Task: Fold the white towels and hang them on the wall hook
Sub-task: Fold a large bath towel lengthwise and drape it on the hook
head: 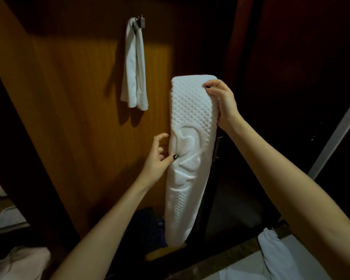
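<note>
**One grip holds the fold**

A hung towel drapes from the wall hook. The left hand, loosely open, only thumbs the folded towel at its edge. The right hand clutches its top, so if that grip slackens, the layers could splay or drop.

Hook sits high on the panel, w/ the hung towel draped over it, straight down. Lower & to the right, in front of the panel's edge, the held towel hangs lengthwise. Right hand grips its top right corner; left hand is at its left edge abt midway, thumb on the front. Under it, near the floor, some stuff I can't make out. Bottom right, a 3rd towel lies on the worktop. Bottom left, a cloth, well apart.
</note>
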`<state>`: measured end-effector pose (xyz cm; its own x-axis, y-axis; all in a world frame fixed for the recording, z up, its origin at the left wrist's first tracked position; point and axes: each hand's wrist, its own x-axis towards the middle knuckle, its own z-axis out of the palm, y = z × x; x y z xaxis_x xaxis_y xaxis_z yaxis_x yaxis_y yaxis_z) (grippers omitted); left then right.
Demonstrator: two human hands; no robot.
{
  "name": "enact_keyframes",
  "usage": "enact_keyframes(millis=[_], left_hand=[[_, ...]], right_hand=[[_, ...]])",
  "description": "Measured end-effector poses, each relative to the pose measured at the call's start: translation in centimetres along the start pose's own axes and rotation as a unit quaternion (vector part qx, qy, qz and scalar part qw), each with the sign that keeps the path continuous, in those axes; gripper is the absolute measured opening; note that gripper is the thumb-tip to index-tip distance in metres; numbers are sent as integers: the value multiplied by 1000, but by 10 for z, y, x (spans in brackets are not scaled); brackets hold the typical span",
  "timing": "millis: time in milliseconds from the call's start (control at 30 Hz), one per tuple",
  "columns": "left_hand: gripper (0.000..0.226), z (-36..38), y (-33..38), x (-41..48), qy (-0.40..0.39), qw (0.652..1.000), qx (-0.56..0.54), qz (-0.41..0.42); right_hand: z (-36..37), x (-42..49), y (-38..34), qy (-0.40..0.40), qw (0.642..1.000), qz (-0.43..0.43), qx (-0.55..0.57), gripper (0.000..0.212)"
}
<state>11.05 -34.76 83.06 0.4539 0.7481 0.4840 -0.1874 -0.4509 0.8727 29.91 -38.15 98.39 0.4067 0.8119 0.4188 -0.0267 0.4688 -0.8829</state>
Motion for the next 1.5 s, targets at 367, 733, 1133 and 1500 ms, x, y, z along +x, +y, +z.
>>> enact_keyframes(millis=[367, 733, 1133, 1500], left_hand=[[74, 13, -18, -9, -148, 972, 179, 24], [73, 26, -28, -33, -101, 988, 114, -24], [104, -6, -14, -26, -112, 988, 56, -85], [84, -72, 56, -1, -142, 980, 75, -113]], right_hand=[[-18, 17, -8, -35, 998, 19, 44, 22], [-45, 30, -9, 0, 998, 22, 65, 23], [-59, 34, -4, 37, 999, 9, 25, 36], [-55, 13, 40, 90, 976, 84, 179, 79]])
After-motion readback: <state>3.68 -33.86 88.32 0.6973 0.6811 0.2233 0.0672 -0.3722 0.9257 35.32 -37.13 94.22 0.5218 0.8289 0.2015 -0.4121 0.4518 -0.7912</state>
